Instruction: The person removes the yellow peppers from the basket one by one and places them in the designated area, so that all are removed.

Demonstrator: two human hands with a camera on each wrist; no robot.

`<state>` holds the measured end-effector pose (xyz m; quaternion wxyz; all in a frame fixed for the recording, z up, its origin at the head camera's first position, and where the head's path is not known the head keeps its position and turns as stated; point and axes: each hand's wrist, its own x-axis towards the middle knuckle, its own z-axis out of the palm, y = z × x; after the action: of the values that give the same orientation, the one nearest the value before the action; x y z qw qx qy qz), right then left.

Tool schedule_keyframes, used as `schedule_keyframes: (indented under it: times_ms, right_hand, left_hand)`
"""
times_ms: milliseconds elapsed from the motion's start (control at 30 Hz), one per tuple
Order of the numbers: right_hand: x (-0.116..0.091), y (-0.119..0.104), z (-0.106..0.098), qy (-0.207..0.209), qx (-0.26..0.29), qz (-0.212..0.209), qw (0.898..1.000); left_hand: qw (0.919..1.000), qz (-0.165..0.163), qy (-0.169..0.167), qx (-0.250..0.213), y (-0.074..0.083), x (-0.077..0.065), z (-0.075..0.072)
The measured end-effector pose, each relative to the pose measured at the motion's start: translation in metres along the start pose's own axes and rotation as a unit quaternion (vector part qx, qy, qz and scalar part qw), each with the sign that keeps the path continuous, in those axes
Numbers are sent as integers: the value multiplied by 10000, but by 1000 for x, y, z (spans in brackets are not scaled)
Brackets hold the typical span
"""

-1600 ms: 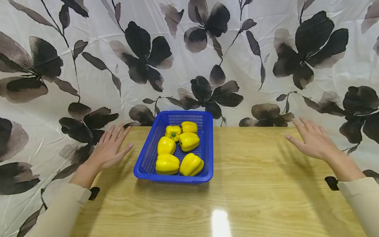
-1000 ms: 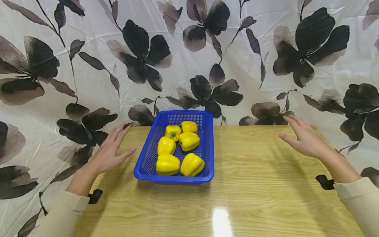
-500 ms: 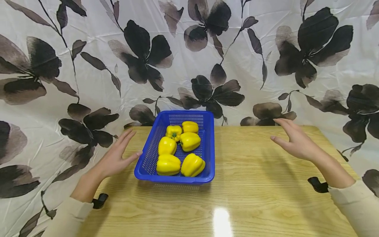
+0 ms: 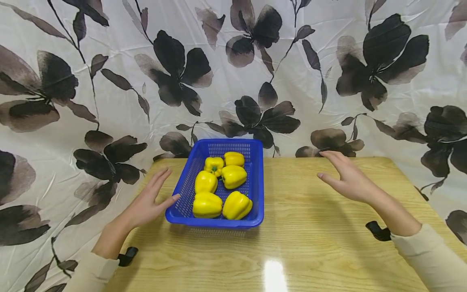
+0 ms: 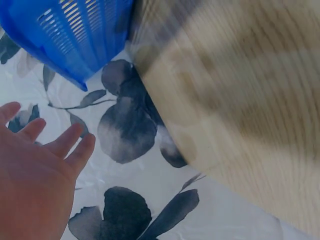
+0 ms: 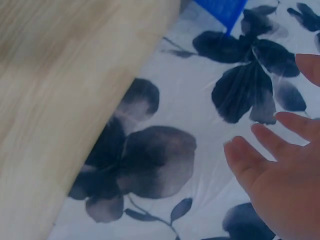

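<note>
A blue plastic basket (image 4: 258, 182) with slotted walls stands left of the table's middle in the head view. Several yellow bell peppers (image 4: 207, 205) lie inside it. My left hand (image 4: 146, 205) hovers at the basket's left side, fingers extended, its thumb tip over or at the rim; whether it touches I cannot tell. The left wrist view shows that hand (image 5: 40, 165) with spread fingers and part of the basket (image 5: 75, 40). Off to the basket's right, my right hand (image 4: 346, 178) is held above the table with fingers extended and nothing in it.
The wooden table (image 4: 310, 251) reaches back to a white cloth (image 4: 233, 81) with a dark floral print, hanging behind and at both sides. A black wrist mount (image 4: 127, 256) sits on the left wrist, another black mount (image 4: 378, 231) on the right.
Both hands have moved inward toward the basket. The left hand has come up to its left rim, while the right has shifted left and is still well apart from it. Basket and peppers stay put.
</note>
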<state>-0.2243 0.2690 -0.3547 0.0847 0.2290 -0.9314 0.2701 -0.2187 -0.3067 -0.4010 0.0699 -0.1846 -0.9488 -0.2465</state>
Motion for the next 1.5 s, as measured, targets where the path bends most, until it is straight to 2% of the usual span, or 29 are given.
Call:
schedule_keyframes:
  times_ms: [233,667,1100,1333,1500]
  right_hand:
    - [4,-12,10,-172,29,-82,9998]
    - [14,-38,35,-435,2,-337,9985]
    - [26,-68,66,-540,333,-689,9956]
    - [34,-83,81,-794,687,-783,9914]
    - [39,-94,90,-946,685,-782,9901]
  left_hand:
    - [9999,116,44,-48,2,-4,7]
    - [9992,-48,-128,-365,6,-13,21]
    - [9987,-127,-248,-416,12,-14,33]
    - [9981,-192,-321,-495,13,-15,35]
    - [9975,-346,-416,-461,16,-16,37]
